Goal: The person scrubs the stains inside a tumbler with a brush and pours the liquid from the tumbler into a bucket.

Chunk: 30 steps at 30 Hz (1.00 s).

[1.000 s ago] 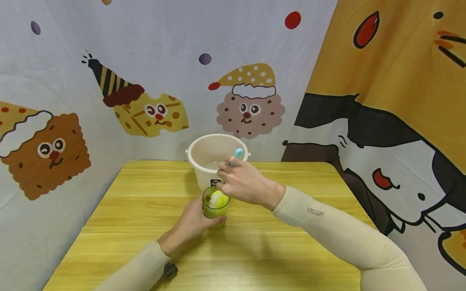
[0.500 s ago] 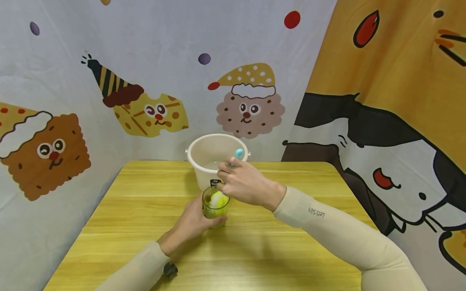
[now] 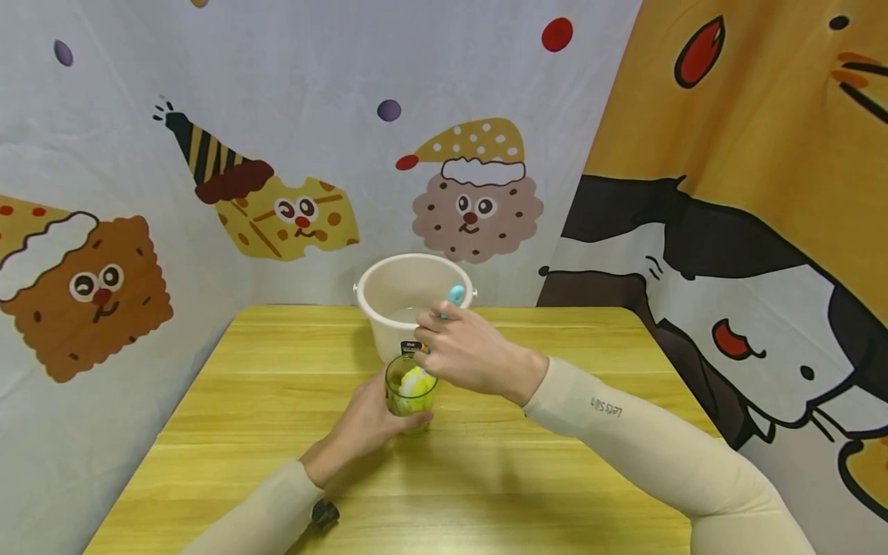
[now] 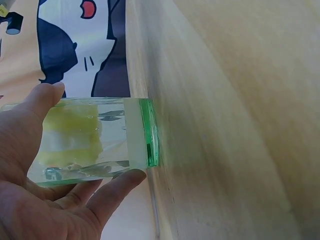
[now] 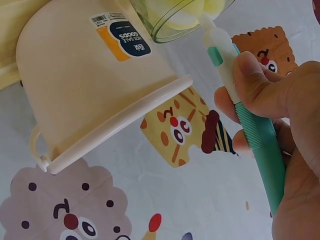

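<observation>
My left hand grips a greenish drinking glass, thumb on one side and fingers on the other. The left wrist view shows the thick green base close to the tabletop; whether they touch I cannot tell. Inside the glass sits the yellow-and-white sponge head of a cup brush. My right hand holds the brush by its teal-and-white handle, thumb and fingers curled round it. The handle's light-blue end sticks up above that hand in the head view, and the hand covers most of the rest.
A cream bucket with a label stands just behind the glass, towards the back of the wooden table. A cartoon-printed cloth hangs behind the table. A small dark object shows beside the left forearm.
</observation>
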Tool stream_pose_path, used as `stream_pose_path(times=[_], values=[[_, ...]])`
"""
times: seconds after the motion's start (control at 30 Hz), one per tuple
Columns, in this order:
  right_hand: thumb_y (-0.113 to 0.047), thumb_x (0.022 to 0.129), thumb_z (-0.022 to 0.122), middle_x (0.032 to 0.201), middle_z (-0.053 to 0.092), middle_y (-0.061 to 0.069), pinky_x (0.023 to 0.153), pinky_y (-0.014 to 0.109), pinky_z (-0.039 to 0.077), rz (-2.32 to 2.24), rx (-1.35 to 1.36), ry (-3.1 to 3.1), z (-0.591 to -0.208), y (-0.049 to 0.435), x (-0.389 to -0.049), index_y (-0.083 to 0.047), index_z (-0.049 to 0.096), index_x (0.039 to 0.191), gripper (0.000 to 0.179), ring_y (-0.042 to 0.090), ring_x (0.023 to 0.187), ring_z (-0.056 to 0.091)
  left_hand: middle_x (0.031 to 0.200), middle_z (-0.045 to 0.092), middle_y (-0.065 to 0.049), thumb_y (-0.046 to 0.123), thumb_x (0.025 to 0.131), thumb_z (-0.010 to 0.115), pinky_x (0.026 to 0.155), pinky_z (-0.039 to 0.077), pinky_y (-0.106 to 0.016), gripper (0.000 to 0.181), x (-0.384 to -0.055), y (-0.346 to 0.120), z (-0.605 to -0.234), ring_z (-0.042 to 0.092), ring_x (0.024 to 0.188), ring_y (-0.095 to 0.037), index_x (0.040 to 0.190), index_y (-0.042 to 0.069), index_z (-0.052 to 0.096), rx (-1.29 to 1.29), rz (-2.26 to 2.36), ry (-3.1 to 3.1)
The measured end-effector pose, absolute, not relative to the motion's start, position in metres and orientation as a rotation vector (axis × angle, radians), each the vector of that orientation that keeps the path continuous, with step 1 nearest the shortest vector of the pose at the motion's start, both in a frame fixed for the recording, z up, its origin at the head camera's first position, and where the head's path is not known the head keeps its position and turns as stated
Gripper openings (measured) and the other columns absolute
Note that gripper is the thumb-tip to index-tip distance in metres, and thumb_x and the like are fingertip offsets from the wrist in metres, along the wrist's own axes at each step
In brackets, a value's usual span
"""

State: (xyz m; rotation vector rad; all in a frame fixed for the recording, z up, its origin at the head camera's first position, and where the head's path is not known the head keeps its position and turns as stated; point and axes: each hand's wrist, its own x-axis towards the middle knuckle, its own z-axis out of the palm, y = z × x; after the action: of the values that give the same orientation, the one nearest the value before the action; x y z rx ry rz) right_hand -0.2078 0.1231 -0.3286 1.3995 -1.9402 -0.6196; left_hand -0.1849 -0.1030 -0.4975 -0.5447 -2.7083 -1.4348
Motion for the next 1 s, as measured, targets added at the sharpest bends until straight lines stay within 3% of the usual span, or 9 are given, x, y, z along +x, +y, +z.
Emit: stream_pose_path(times=[0.6, 1.0], values=[[-0.032, 0.096, 0.092, 0.104, 0.084, -0.011, 0.112, 0.037, 0.050, -0.620, 1.410, -1.948, -0.3271, 0.1212, -0.2040, -0.032, 0.088, 0.099, 0.005, 0.017, 0.107, 0.066, 0.151, 0.075, -0.006, 0.045, 0.090, 0.104, 0.114, 0.064, -0.050, 0.102, -0.1859, -0.1045, -0.4993, 0.074, 0.135, -0.025, 0.172, 0.019, 0.048, -0.572, -1.409, -2.711], [-0.030, 0.101, 0.085, 0.107, 0.083, -0.012, 0.115, 0.035, 0.049, -0.608, 1.426, -1.865, -0.3283, 0.1180, -0.2043, -0.035, 0.086, 0.105, 0.006, 0.015, 0.111, 0.069, 0.151, 0.076, -0.006, 0.043, 0.089, 0.104, 0.116, 0.063, -0.052, 0.099, -0.1862, -0.1043, -0.4996, 0.074, 0.137, -0.027, 0.169, 0.019, 0.051, -0.567, -1.399, -2.707]])
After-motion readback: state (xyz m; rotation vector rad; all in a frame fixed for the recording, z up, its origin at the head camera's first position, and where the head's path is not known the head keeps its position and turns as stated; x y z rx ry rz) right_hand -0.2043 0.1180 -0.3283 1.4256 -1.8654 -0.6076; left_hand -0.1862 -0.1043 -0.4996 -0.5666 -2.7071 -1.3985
